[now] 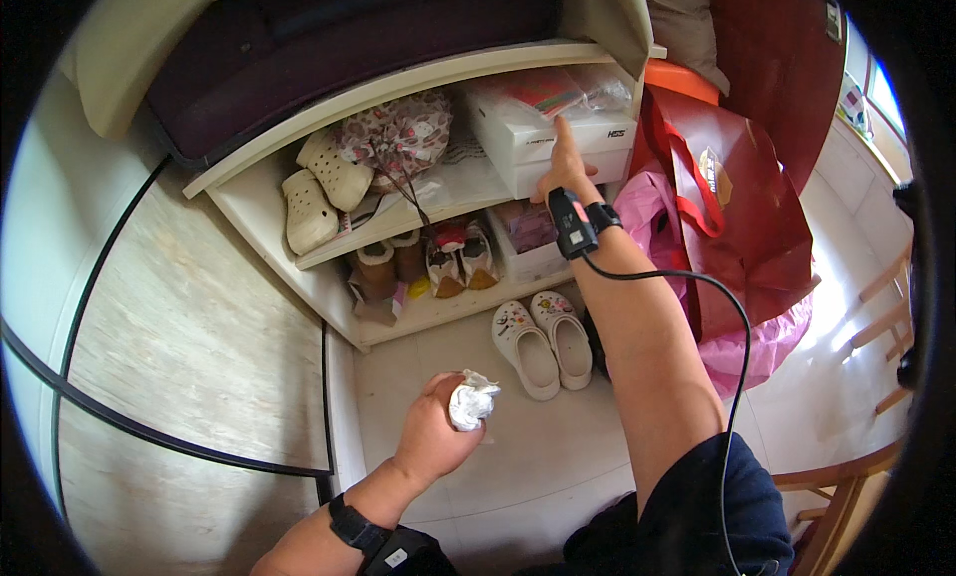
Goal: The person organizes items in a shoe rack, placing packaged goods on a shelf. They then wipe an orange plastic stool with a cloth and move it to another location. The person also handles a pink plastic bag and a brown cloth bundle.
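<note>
My left hand [441,430] is closed around a crumpled white wad [473,403], tissue or cloth, above the floor. My right hand [567,161] reaches up to the front of a white shoebox [523,146] on the upper shelf of a shoe rack [418,57]. Its fingers are apart, with one pointing up towards the box's top edge; whether they touch the box I cannot tell. Clear plastic packaging with a red item [545,90] lies on the box. To the left on that shelf are a patterned drawstring bag [407,132] and cream clogs [310,210].
The lower shelf holds sneakers [463,262], brown boots [377,255] and another white box [534,259]. White clogs with charms [526,352] stand on the floor. A red paper bag [747,225] and pink plastic bag [769,337] crowd the right. A cable [694,276] trails from my right wrist.
</note>
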Demonstrator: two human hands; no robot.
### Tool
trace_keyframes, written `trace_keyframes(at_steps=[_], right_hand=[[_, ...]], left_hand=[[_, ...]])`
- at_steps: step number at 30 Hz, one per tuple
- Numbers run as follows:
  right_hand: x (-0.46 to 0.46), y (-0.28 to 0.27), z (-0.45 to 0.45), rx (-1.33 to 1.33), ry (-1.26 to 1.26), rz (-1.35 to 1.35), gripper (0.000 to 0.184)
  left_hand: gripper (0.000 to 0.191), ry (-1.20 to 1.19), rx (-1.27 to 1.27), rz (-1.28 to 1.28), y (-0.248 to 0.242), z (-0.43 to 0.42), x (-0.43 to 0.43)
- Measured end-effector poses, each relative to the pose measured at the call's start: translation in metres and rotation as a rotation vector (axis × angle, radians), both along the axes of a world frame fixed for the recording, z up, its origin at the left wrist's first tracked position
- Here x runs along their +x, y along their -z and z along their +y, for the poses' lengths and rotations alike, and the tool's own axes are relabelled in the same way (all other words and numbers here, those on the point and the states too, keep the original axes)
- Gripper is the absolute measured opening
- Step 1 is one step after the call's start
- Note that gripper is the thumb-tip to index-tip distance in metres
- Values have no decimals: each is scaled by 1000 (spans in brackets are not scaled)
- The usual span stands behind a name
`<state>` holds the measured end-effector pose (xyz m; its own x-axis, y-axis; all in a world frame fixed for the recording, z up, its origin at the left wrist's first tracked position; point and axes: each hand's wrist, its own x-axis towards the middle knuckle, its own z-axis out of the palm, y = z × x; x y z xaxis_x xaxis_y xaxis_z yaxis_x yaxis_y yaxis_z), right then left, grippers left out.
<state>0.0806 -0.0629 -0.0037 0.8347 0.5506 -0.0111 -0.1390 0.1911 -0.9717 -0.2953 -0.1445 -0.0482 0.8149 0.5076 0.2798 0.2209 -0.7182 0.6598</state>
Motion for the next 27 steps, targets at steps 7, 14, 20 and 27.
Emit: trace_keyframes(at_steps=[7,14,20,27], right_hand=[[-12,-8,-18,224,-28,490,90],[-25,-22,-28,245,226,543,109],[21,-23,16,60,107,401,114],[82,18,33,-638,-59,-1033,98]], left_hand=[[39,10,-56,-23,0,-3,-1],[36,49,-41,18,-3,-7,-2],[37,38,-4,60,6,-2,3],[41,116,8,39,16,3,4]])
